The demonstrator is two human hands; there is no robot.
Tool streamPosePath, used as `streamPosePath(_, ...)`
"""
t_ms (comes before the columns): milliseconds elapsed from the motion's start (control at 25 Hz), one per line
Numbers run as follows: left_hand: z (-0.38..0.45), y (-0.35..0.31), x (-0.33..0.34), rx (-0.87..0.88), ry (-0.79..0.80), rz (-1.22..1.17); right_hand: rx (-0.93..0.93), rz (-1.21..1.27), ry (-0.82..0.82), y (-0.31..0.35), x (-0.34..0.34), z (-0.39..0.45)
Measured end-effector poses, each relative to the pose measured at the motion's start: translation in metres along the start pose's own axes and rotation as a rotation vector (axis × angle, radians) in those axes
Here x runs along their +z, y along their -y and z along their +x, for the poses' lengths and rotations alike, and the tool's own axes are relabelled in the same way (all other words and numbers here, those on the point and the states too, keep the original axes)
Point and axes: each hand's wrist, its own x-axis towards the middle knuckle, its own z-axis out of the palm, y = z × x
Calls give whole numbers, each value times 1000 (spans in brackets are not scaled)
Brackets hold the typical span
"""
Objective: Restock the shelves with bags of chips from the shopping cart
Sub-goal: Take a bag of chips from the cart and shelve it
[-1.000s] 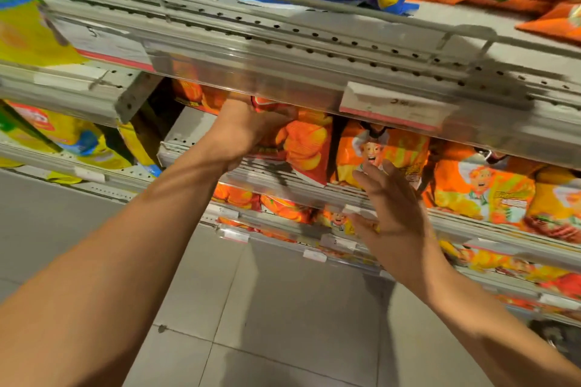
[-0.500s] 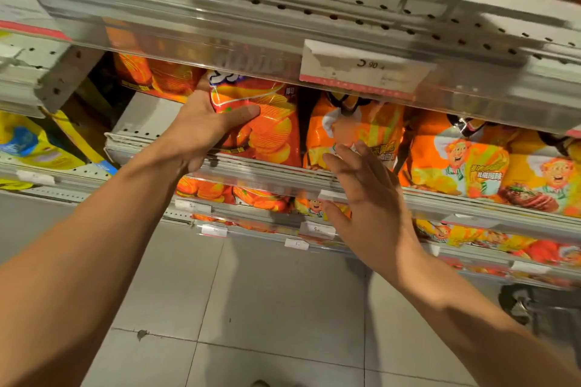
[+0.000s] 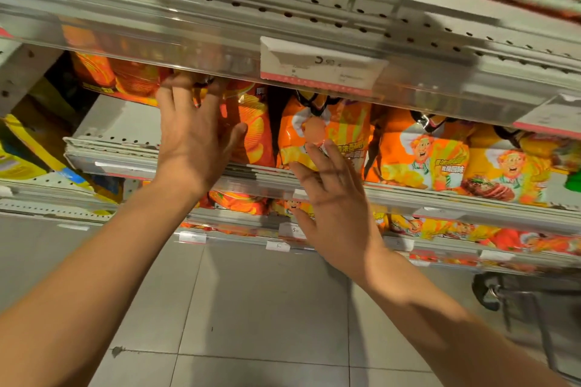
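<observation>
An orange chip bag stands upright on the middle shelf, at the left end of a row of orange bags. My left hand lies flat against its left side, fingers straight and reaching up under the shelf above, thumb pressing the bag's front. My right hand hovers open with spread fingers in front of the shelf edge, just below a neighbouring orange bag with a cartoon chef; whether its fingertips touch that bag is unclear. A wheel and part of the shopping cart show at the lower right.
The upper shelf with a price label overhangs the row. More orange bags fill the shelf to the right, and yellow bags sit at the left. Lower shelves hold more bags. Grey floor tiles lie below.
My left hand has loosened its thumb grip on the orange bag and now lies flat against it with fingers straight. My right hand stays open near the shelf edge.
</observation>
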Motion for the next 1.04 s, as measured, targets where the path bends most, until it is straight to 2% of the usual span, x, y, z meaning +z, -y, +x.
streamPosePath(160,7,-5,2,24,137,-38,-16,16,-35,2,6,-2)
streamPosePath(320,-7,-17,-6,60,152,30,-19,122,13,-4,-4,-4)
streamPosePath(440,-48,-52,-14,70,116,-60,-26,217,-17,-18,-17,-25)
streamPosePath(600,-103,-115,-15,101,211,-186,-40,223,-5,-67,-37,-78)
streamPosePath(680,-129,-156,-18,109,241,-235,-5,224,19,-100,-52,-113)
streamPosePath(800,-169,-234,-35,102,341,-302,81,384,28,-155,-91,-179)
streamPosePath(920,-196,-336,-63,63,418,-387,316,592,65,-230,-157,-268)
streamPosePath(1040,-208,-449,-75,56,502,-479,492,632,83,-307,-224,-358)
